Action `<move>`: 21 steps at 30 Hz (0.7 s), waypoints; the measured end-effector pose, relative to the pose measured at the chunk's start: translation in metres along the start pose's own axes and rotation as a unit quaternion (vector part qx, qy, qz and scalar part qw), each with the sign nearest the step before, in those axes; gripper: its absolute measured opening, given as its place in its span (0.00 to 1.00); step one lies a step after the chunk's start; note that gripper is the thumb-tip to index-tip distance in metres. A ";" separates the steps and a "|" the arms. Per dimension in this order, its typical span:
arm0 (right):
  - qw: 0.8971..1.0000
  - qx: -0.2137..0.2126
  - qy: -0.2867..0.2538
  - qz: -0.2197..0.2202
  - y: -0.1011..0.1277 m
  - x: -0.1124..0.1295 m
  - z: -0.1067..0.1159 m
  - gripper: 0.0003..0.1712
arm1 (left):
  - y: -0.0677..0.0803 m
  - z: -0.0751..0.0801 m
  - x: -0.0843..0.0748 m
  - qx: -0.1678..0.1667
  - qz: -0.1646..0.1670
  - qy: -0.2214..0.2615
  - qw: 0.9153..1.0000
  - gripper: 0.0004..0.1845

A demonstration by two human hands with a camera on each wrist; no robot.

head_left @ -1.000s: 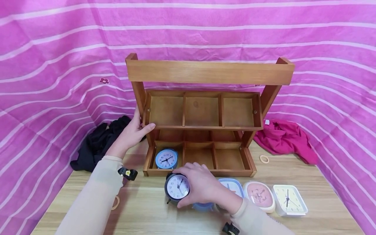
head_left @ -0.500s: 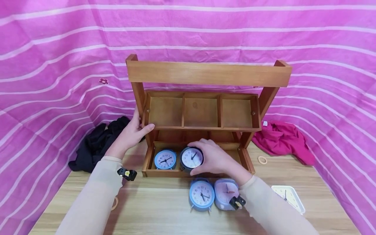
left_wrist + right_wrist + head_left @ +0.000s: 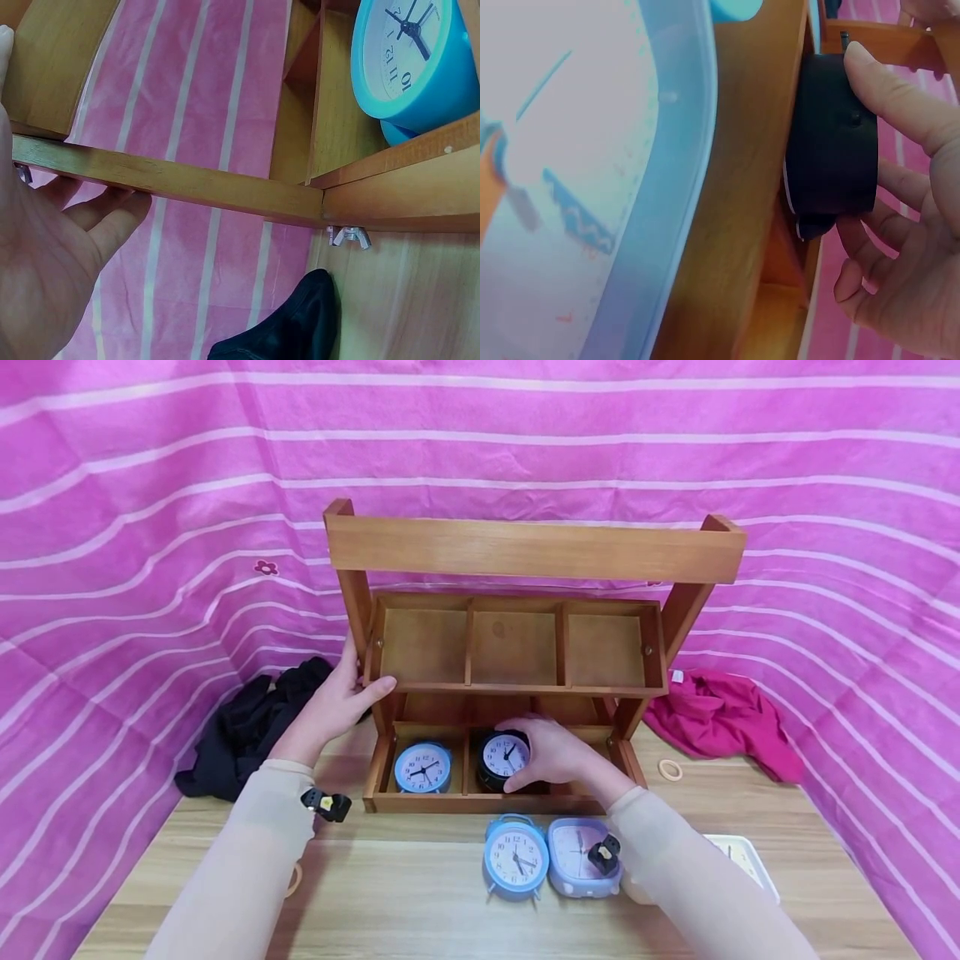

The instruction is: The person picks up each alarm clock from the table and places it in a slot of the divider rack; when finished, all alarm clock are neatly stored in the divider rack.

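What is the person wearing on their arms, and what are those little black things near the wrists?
Both arms wear long, plain beige sleeves, the left sleeve and the right sleeve. The hands are bare. A small black clip with a yellowish spot sits at the left cuff, another at the right.

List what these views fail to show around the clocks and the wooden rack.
- White clock, head view: mostly behind the right sleeve.
- Lower right compartment, head view: hidden by the right hand.
- Black clock, right wrist view: face turned away.
- Lilac clock, right wrist view: blurred, too close.
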State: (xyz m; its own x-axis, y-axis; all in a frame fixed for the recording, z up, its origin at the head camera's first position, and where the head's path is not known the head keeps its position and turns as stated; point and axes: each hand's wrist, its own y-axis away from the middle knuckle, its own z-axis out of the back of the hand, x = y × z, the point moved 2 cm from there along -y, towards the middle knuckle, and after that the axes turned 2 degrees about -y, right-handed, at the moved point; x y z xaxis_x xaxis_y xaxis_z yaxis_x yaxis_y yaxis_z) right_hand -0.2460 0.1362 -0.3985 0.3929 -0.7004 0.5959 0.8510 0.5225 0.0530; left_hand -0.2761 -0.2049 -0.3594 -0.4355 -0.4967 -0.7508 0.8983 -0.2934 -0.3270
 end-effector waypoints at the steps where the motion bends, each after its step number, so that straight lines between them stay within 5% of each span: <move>1: 1.000 0.002 -0.004 0.001 -0.001 -0.001 0.000 0.49 | 0.000 0.000 0.000 0.000 0.002 -0.001 1.000 0.55; 21: 0.997 0.060 -0.021 -0.049 -0.011 -0.017 -0.013 0.46 | -0.001 0.000 0.001 0.002 -0.008 0.030 1.000 0.54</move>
State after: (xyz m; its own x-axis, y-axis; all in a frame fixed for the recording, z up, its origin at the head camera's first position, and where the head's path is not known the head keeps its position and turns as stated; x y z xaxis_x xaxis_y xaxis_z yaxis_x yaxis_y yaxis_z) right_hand -0.2579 0.1359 -0.4203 0.2923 -0.7309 0.6167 0.8360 0.5084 0.2064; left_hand -0.2769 -0.2048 -0.3599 -0.4458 -0.4427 -0.7780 0.8908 -0.3043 -0.3374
